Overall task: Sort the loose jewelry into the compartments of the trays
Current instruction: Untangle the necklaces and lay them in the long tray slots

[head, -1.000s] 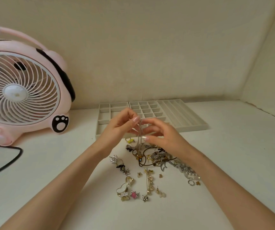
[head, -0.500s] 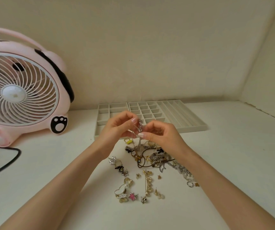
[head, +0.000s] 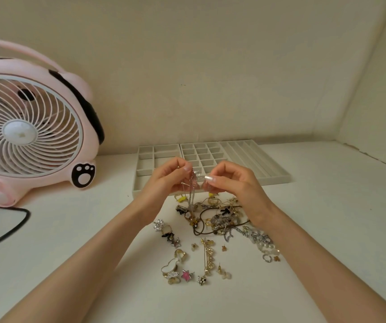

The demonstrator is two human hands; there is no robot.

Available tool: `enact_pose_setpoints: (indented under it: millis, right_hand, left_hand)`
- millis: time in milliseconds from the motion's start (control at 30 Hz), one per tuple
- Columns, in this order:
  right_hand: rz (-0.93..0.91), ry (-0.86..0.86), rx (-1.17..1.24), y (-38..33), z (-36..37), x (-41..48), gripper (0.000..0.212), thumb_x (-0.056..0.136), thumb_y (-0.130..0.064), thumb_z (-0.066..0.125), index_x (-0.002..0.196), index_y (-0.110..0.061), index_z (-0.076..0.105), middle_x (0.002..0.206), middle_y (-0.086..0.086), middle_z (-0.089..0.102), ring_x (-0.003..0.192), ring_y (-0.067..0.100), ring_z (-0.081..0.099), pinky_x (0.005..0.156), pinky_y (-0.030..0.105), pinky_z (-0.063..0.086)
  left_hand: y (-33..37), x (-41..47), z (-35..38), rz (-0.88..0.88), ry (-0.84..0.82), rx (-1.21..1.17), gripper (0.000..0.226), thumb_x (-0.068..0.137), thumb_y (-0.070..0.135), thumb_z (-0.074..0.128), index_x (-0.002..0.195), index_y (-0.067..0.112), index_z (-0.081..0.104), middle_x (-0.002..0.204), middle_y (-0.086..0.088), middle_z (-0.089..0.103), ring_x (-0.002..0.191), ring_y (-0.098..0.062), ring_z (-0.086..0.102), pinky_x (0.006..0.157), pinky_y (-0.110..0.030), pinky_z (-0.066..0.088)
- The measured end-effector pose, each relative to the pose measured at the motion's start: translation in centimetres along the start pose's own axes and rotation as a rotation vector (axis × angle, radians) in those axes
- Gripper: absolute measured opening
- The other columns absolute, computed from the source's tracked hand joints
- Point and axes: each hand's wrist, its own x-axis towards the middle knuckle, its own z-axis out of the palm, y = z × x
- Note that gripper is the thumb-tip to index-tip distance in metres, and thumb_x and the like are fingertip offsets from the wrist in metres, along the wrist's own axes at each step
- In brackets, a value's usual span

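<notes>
A thin silver chain (head: 192,192) hangs between my two hands above the jewelry pile (head: 215,220). My left hand (head: 167,180) pinches its upper end with curled fingers. My right hand (head: 231,180) pinches the chain just to the right of it. The chain's lower part trails down into the tangled heap of cords, rings and earrings. Behind my hands lie three grey trays: a left tray (head: 145,159) with larger compartments, a middle tray (head: 201,151) with small squares, and a right tray (head: 257,159) with long slots. All visible compartments look empty.
A pink animal-shaped fan (head: 28,134) stands at the left, its black cable (head: 5,231) curling over the white tabletop. Loose pieces lie near me: a crystal ring (head: 158,224), a white heart ring (head: 169,264), a pink star (head: 186,275), a gold bar brooch (head: 208,255). Walls close in behind and on the right.
Both hands have risen a little and drawn slightly apart, stretching the chain's top between them. The pile on the table has stayed where it was.
</notes>
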Motion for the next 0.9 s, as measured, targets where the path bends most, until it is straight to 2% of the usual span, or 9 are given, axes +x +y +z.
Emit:
enact_pose_setpoints:
  millis: [67,167,300,467,633,767,833,900]
  right_hand:
    - [0.002,-0.001,0.015,-0.1,-0.05,0.01,0.005,0.088,-0.006,0.058,0.085,-0.002,0.059,0.085,0.012,0.07,0.082,0.019,0.066,0.08,0.028,0.054]
    - [-0.003,0.011,0.055,-0.26,-0.14,-0.04,0.008,0.091,-0.008,0.054,0.085,-0.005,0.057,0.088,0.015,0.071,0.088,0.026,0.068,0.083,0.032,0.055]
    - [0.002,0.012,0.08,-0.29,-0.15,0.02,0.01,0.094,-0.008,0.05,0.085,-0.006,0.055,0.09,0.016,0.071,0.086,0.026,0.068,0.081,0.031,0.055]
    - [0.019,-0.008,0.111,-0.21,-0.09,0.13,0.009,0.094,-0.009,0.05,0.088,-0.005,0.056,0.09,0.014,0.069,0.084,0.026,0.067,0.08,0.035,0.055]
    - [0.031,-0.023,0.105,-0.07,-0.02,0.11,0.011,0.097,-0.011,0.047,0.09,-0.006,0.054,0.086,0.013,0.07,0.084,0.025,0.068,0.077,0.031,0.054]
    - [0.053,-0.059,0.125,0.14,0.26,0.11,0.014,0.099,-0.012,0.042,0.089,-0.006,0.05,0.079,0.015,0.064,0.079,0.028,0.067,0.076,0.031,0.053]
    - [0.07,-0.04,0.143,0.31,0.47,0.17,0.014,0.099,-0.012,0.041,0.089,-0.006,0.049,0.075,0.008,0.061,0.077,0.026,0.067,0.075,0.033,0.054]
    - [0.078,-0.018,0.139,0.43,0.46,0.24,0.015,0.099,-0.013,0.042,0.089,-0.006,0.051,0.081,0.008,0.063,0.08,0.024,0.066,0.076,0.034,0.053]
  left_hand:
    - [-0.17,0.05,-0.13,-0.016,-0.01,-0.016,0.012,0.084,0.025,0.054,0.08,0.014,0.054,0.085,-0.014,0.055,0.078,-0.023,0.058,0.076,-0.03,0.054]
    - [-0.25,0.04,-0.1,-0.018,-0.023,-0.01,0.012,0.082,0.023,0.054,0.082,0.011,0.054,0.077,-0.008,0.057,0.07,-0.019,0.06,0.07,-0.026,0.052]
    - [-0.17,0.01,-0.01,0.004,-0.029,0.069,0.012,0.081,0.026,0.056,0.081,0.014,0.056,0.074,0.005,0.061,0.076,-0.011,0.06,0.076,-0.022,0.051]
    - [-0.01,-0.22,0.12,-0.035,-0.096,0.021,0.01,0.082,0.021,0.052,0.083,0.011,0.053,0.071,0.002,0.057,0.067,-0.013,0.057,0.067,-0.022,0.048]
    - [0.17,-0.24,0.59,-0.03,-0.093,0.13,0.024,0.08,0.029,0.068,0.085,0.01,0.055,0.075,-0.006,0.055,0.069,-0.019,0.05,0.067,-0.027,0.046]
    - [0.34,-0.27,0.18,-0.027,-0.097,0.175,0.024,0.078,0.028,0.063,0.083,0.006,0.055,0.075,-0.008,0.057,0.069,-0.021,0.051,0.066,-0.024,0.045]
    - [0.4,-0.28,0.25,-0.025,-0.091,0.16,0.024,0.08,0.027,0.061,0.084,0.005,0.054,0.074,-0.005,0.058,0.07,-0.017,0.054,0.069,-0.023,0.047]
    - [0.54,-0.35,0.53,-0.005,-0.081,0.132,0.021,0.079,0.024,0.061,0.082,0.005,0.053,0.071,0.003,0.06,0.069,-0.01,0.058,0.07,-0.019,0.048]
